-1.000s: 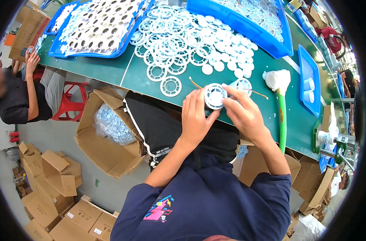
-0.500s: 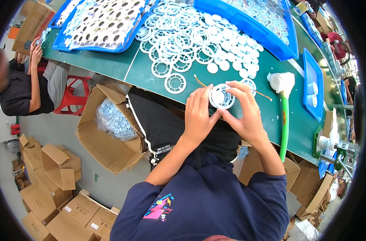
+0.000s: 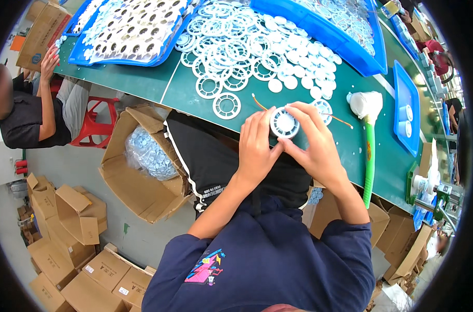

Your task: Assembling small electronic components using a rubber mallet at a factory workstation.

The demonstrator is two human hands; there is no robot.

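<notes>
Between my two hands, near the table's front edge, is a round white plastic housing (image 3: 285,122) with a slotted rim and a pale disc in its centre. My left hand (image 3: 256,143) grips its left side, fingers on top and thumb at the near edge. My right hand (image 3: 313,138) closes round the right side, its thumb meeting the left one. Thin orange wires (image 3: 258,102) stick out on both sides of the housing. Just beyond my right fingers lies a white slotted ring (image 3: 323,111). Another slotted ring (image 3: 226,106) lies flat to the left.
A heap of white rings (image 3: 231,44) and small discs (image 3: 304,65) covers the table's far part. Blue trays (image 3: 374,65) stand behind. On the right are a wrapped tool head (image 3: 365,105) with a green hose (image 3: 369,161) and a blue tray (image 3: 403,93). At left, a person sits by open cartons (image 3: 135,195).
The housing's open inside, seen before, now shows a flat slotted face with a disc in the middle. Both hands stay nearly in place. The seated person's hands have shifted slightly.
</notes>
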